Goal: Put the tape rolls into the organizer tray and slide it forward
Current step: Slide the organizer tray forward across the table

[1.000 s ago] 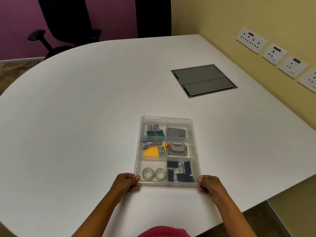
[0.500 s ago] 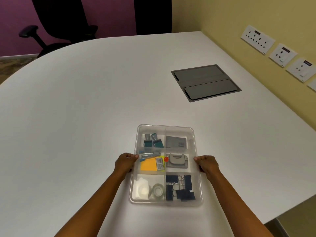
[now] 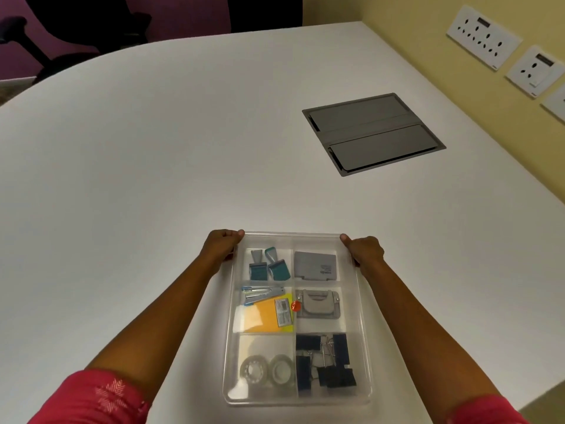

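A clear plastic organizer tray [image 3: 365, 347] lies on the white table in front of me. Two clear tape rolls [image 3: 253, 369] [image 3: 280, 367] lie side by side in its near left compartment. My left hand [image 3: 221, 246] grips the tray's far left corner. My right hand [image 3: 363, 250] grips the far right corner. The other compartments hold teal binder clips, a grey box, a stapler with orange sticky notes, a grey punch and black binder clips.
A grey cable hatch [image 3: 371, 133] is set flush into the table, far right of the tray. Wall sockets [image 3: 484, 36] line the yellow wall on the right. A black office chair [image 3: 70, 29] stands beyond the far table edge. The near table edge runs just below the tray.
My hands moved from the tray's near corners along its sides to its far corners. The tray now sits lower in view, closer to the near table edge.
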Demonstrator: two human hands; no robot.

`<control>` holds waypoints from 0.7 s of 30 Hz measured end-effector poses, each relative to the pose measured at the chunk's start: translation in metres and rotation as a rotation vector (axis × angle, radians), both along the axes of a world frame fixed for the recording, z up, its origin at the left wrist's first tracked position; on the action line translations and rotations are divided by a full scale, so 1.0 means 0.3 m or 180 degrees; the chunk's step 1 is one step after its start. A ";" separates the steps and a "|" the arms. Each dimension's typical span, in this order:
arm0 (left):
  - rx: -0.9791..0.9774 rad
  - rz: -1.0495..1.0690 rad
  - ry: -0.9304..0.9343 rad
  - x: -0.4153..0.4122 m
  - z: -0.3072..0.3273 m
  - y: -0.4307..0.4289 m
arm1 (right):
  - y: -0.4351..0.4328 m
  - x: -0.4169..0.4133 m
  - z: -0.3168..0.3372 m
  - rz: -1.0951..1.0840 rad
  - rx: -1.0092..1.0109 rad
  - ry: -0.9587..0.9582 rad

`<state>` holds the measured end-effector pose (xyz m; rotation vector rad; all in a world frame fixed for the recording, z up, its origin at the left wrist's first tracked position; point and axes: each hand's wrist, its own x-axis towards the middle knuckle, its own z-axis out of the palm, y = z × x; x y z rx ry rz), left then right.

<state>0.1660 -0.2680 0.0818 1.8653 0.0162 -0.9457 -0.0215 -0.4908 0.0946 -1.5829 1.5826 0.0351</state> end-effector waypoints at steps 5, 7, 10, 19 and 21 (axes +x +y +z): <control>0.0403 -0.0163 0.0178 0.035 -0.009 -0.030 | -0.022 -0.002 -0.047 -0.0286 0.0512 -0.0464; 0.0534 -0.0213 0.0165 0.039 -0.005 -0.041 | -0.029 -0.001 -0.048 -0.0315 0.0645 -0.0576; 0.0443 -0.0184 0.0152 0.033 0.001 -0.028 | -0.023 -0.010 -0.047 -0.0341 0.0619 -0.0702; 0.0083 -0.0771 -0.1996 -0.271 -0.015 0.158 | 0.221 -0.196 -0.016 0.0458 -0.1111 -0.1160; 0.0143 -0.1108 -0.2256 -0.357 -0.055 0.222 | 0.300 -0.266 -0.038 0.0949 -0.1347 -0.1238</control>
